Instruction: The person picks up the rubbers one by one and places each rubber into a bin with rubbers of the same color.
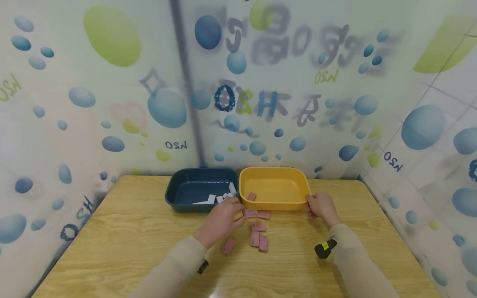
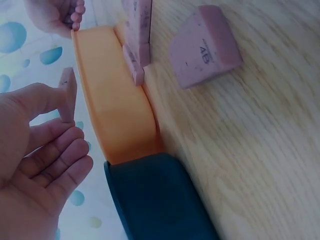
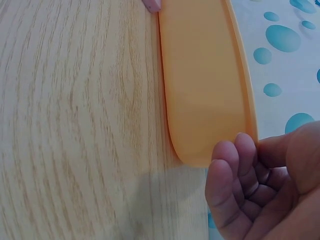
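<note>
My left hand (image 1: 222,218) pinches a pink eraser (image 2: 68,95) between thumb and index finger, its other fingers loosely bent. In the head view it hovers at the front of the yellow bin (image 1: 275,206), near where that bin meets the dark blue bin (image 1: 175,203). At the yellow bin's right front corner, my right hand (image 1: 321,207) grips the rim with thumb and curled fingers (image 3: 226,150). One pink eraser (image 1: 251,196) lies inside the yellow bin. Several more, such as a pink eraser (image 1: 229,246) marked with letters, lie on the table in front.
White blocks (image 1: 220,198) of differing shapes sit in the dark blue bin's right part. Both bins stand side by side at the back of the wooden table (image 1: 141,248). Behind them rises a patterned wall covering (image 1: 238,140), and another stretch closes off the right side.
</note>
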Tool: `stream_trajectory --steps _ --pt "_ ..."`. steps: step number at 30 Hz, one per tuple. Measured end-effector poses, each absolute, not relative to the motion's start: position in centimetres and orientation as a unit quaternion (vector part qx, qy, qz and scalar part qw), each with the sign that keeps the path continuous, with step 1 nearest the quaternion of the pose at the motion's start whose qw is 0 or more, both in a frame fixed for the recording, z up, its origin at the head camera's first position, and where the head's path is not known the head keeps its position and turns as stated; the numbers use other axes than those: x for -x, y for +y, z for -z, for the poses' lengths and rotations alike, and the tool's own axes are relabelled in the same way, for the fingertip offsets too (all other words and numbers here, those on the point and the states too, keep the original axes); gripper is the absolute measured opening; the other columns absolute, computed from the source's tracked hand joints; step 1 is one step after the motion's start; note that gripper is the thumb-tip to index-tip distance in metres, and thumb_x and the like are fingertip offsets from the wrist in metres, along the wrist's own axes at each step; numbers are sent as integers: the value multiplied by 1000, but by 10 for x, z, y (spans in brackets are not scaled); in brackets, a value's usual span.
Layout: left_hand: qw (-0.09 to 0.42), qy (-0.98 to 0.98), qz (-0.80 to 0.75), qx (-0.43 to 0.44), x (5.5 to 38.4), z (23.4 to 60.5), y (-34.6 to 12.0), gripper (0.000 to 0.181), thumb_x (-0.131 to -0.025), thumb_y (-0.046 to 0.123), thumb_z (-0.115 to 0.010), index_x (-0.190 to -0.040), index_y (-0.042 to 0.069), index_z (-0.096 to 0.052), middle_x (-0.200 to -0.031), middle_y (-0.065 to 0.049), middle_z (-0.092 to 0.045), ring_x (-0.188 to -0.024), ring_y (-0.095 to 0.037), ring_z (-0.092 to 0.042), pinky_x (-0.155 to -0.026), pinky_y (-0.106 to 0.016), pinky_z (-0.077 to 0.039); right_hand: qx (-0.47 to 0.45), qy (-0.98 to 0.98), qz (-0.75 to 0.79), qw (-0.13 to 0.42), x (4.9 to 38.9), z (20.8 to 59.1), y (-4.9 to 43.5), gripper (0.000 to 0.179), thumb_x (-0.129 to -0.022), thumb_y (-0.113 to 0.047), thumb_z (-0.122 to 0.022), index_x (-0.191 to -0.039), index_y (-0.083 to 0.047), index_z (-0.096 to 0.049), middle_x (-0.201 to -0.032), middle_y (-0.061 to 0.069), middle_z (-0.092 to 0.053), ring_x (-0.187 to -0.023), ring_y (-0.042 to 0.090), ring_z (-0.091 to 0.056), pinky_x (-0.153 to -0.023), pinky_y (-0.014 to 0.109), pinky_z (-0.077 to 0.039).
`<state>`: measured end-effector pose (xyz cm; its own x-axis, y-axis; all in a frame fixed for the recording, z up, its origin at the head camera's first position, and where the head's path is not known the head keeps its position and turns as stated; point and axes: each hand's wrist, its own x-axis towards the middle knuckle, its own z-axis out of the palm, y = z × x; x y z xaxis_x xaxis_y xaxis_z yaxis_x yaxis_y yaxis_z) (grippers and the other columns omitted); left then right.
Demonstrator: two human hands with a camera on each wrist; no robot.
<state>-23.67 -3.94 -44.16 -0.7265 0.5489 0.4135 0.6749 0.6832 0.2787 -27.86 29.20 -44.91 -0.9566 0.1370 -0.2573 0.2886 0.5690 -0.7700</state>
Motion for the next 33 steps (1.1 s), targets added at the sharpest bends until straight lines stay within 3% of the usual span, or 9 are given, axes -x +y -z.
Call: stream_trajectory --steps 5,13,23,33 --pt "148 -903 243 321 240 441 -36 13 -94 16 -77 -100 5 -77 -94 -7 -69 -86 -17 -60 -77 -35 -55 -117 882 448 83 278 449 293 38 -109 -19 -44 -91 8 -63 -68 6 -61 -57 14 -59 -58 27 -57" --pt "143 -912 254 288 247 445 -30 15 -98 21 -73 -105 8 -77 -96 0 -65 -84 -12 -54 -76 -30 -52 -125 880 450 85 278 450 292 37 -109 -19 -45 -92 8 -63 -67 5 -60 -56 13 -58 -58 27 -57" --pt "149 -919 257 259 253 447 -22 23 -98 25 -73 -109 5 -76 -102 -8 -68 -83 -15 -54 -74 -30 -52 -125 884 443 83 280 451 292 37 -109 -20 -45 -90 6 -63 -67 5 -60 -56 13 -58 -58 26 -57" --pt "118 -914 292 255 262 452 -15 25 -99 25 -72 -115 7 -76 -103 -6 -68 -91 -17 -58 -83 -35 -54 -132 887 434 85 280 452 292 37 -110 -20 -44 -91 6 -63 -67 5 -59 -57 14 -58 -58 26 -56"
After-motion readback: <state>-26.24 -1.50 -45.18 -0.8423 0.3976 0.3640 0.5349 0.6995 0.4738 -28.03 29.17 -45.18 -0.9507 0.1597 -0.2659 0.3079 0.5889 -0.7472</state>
